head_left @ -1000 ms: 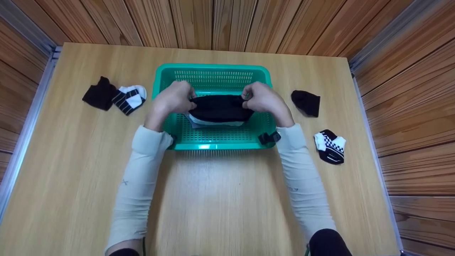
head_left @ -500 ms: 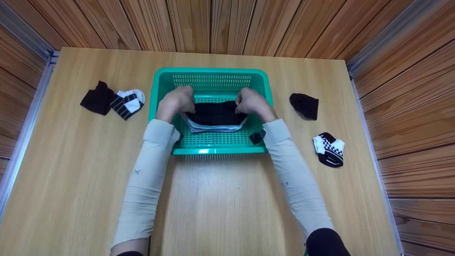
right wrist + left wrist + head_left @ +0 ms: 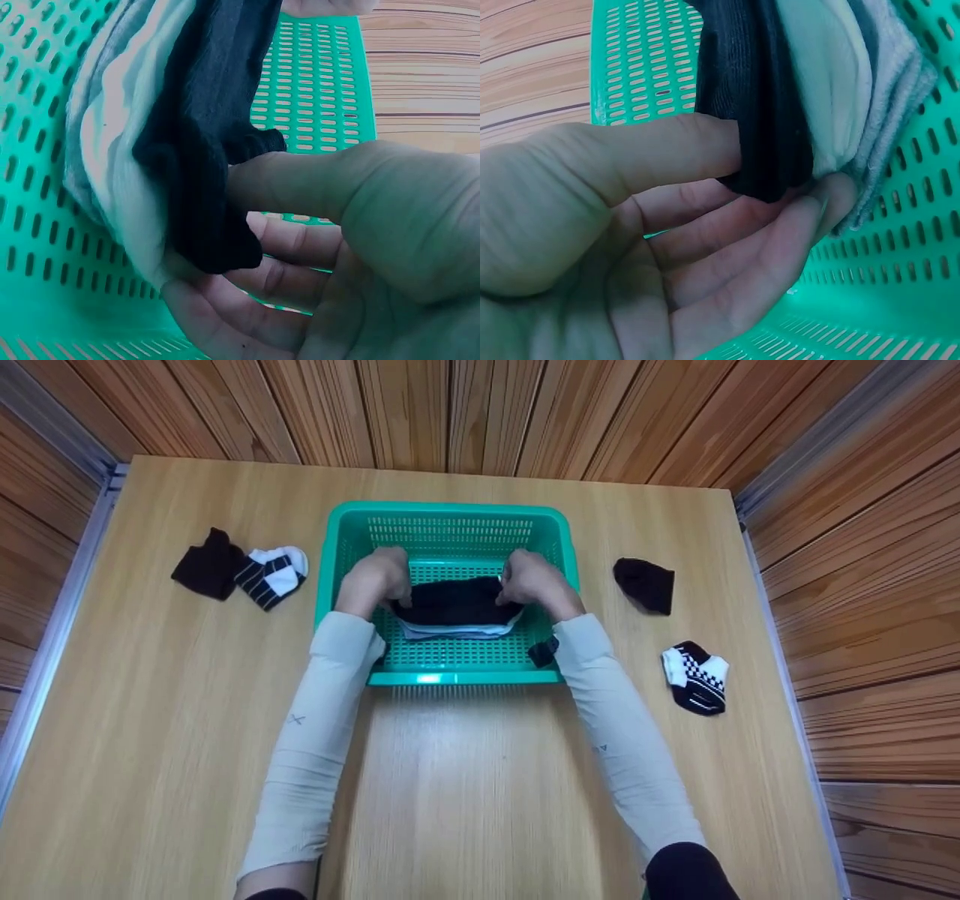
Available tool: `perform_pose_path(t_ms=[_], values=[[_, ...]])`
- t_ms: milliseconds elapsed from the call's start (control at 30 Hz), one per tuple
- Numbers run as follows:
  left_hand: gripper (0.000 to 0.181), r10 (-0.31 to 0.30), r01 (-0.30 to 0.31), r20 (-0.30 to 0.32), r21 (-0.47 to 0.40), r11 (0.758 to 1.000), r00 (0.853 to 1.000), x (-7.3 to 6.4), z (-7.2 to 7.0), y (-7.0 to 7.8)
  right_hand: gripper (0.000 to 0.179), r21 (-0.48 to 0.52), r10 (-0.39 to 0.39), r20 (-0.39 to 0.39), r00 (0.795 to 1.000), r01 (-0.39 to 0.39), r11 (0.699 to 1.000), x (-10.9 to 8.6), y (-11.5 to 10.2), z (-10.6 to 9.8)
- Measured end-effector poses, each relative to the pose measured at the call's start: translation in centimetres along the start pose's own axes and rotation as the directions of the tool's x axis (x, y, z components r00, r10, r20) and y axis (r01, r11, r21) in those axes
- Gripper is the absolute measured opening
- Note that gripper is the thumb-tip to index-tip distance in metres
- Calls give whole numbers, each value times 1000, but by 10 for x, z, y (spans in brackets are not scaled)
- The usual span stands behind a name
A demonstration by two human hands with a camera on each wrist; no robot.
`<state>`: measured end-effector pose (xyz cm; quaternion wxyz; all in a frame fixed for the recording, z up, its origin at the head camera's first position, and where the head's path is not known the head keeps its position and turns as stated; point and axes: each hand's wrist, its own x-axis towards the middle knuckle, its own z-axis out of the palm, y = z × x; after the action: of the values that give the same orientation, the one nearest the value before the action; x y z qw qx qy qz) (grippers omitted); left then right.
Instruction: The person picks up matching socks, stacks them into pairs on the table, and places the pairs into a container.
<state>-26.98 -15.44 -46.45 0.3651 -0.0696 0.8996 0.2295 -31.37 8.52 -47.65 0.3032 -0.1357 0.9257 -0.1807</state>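
A folded black ribbed cloth (image 3: 454,601) lies on top of folded pale and grey cloths (image 3: 457,631) inside the green basket (image 3: 450,508). My left hand (image 3: 379,577) pinches the black cloth's left end, thumb on top and fingers curled beneath. In the left wrist view its fingertips reach the edge of the pale cloth (image 3: 829,82). At the opposite end my right hand (image 3: 529,579) holds the same black cloth (image 3: 206,165) between thumb and fingers. One right finger sits at the lower edge of the pale cloth (image 3: 139,180).
Left of the basket lie a dark folded sock bundle (image 3: 210,566) and a striped black-and-white one (image 3: 271,577). To the right are another dark bundle (image 3: 645,585) and a checkered one (image 3: 696,679). Wooden panels (image 3: 480,412) border the table (image 3: 450,780).
Both hands have lowered the black cloth onto the pale and grey cloths, the right hand also shifting inward. In the last half second the left hand's grip has moved slightly lower.
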Motion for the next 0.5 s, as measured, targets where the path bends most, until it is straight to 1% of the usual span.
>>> perform_pose_path(t_ms=[267,367,500], values=[[41,3,-3,-11,15,1000,1000,-6,-2,4,49,8,-11,-19,1000,11,1000,-6,-1,-3],[42,-1,1,-13,15,1000,1000,-10,-4,4,41,11,-17,-34,999,17,1000,-10,-4,-5],[43,-9,9,-8,11,1000,1000,-15,-5,4,18,6,-23,-59,998,23,1000,-16,-7,-7]])
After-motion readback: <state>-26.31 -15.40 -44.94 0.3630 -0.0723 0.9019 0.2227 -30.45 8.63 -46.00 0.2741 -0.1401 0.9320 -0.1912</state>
